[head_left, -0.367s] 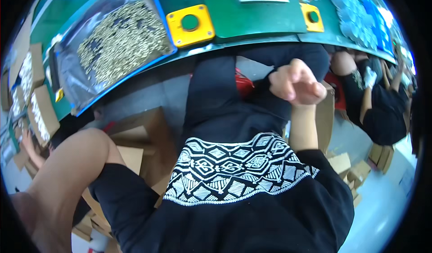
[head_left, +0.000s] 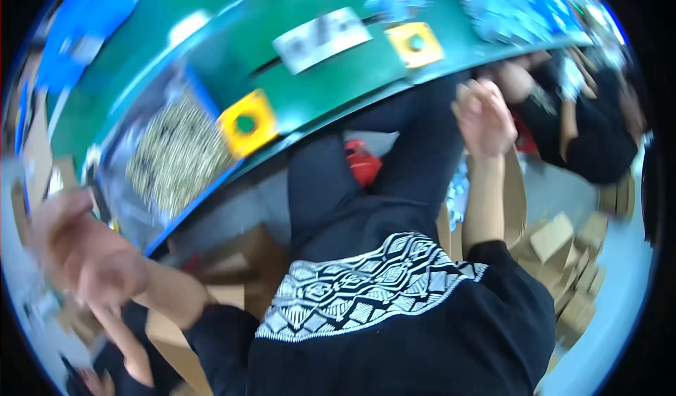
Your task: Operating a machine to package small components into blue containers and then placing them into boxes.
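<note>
My left hand (head_left: 95, 252) is raised at the left, close to the tray's near left side. Motion smears its fingers, so whether they hold anything is unclear. My right hand (head_left: 486, 118) is lifted over my right knee, just short of the bench edge. Its fingers are loosely bent and apart, with nothing visible in them. A blue-rimmed tray (head_left: 204, 197) on the bench contains many small gold-coloured pieces (head_left: 176, 160) on a clear plastic lining. Beside it sits a yellow square block (head_left: 248, 124) with a green round centre.
The green bench (head_left: 338, 107) carries a second yellow block (head_left: 415, 44), a white printed sheet (head_left: 322, 39) and light-blue plastic pieces (head_left: 503, 9). Cardboard boxes (head_left: 556, 244) stand at the right, others by my left side. A co-worker (head_left: 598, 135) sits at right; another person's arm (head_left: 127, 340) shows lower left.
My left forearm has swung up and forward, bringing the left hand into view. My right hand has shifted slightly right, its fingers now pointing upward. The view has turned, tilting the bench.
</note>
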{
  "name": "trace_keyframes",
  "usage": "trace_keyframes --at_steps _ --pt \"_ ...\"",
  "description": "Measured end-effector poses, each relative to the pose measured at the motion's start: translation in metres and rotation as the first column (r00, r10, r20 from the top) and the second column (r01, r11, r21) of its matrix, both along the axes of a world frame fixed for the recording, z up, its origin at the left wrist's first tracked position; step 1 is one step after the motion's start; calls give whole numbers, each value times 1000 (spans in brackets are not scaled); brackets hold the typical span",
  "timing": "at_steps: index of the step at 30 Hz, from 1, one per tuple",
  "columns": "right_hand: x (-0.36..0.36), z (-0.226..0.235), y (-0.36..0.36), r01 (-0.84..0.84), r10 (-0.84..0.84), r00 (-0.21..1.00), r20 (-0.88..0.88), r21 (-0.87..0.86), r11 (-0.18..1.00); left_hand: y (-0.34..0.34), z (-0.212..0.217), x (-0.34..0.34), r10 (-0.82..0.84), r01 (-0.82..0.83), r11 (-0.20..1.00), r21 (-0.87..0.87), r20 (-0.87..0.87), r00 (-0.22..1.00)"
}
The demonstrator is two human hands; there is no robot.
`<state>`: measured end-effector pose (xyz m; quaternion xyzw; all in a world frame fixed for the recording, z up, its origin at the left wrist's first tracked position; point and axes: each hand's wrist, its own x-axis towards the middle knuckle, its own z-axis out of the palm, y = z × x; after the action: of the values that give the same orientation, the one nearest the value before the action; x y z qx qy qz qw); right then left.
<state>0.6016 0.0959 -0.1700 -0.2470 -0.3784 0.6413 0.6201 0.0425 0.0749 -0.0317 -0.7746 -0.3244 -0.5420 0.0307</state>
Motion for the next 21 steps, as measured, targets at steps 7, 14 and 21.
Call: trace_keyframes --at_steps 7,14,21 --pt "19 41 60 174 -438 276 856 404 898 -10 -112 38 383 -581 737 -345 -494 780" --pt "8 40 149 -291 -659 -297 691 592 752 1 -84 40 176 -467 404 -787 -434 883" --pt "0 56 145 103 -752 235 616 753 649 -6 -105 33 261 -374 518 -769 -275 926"
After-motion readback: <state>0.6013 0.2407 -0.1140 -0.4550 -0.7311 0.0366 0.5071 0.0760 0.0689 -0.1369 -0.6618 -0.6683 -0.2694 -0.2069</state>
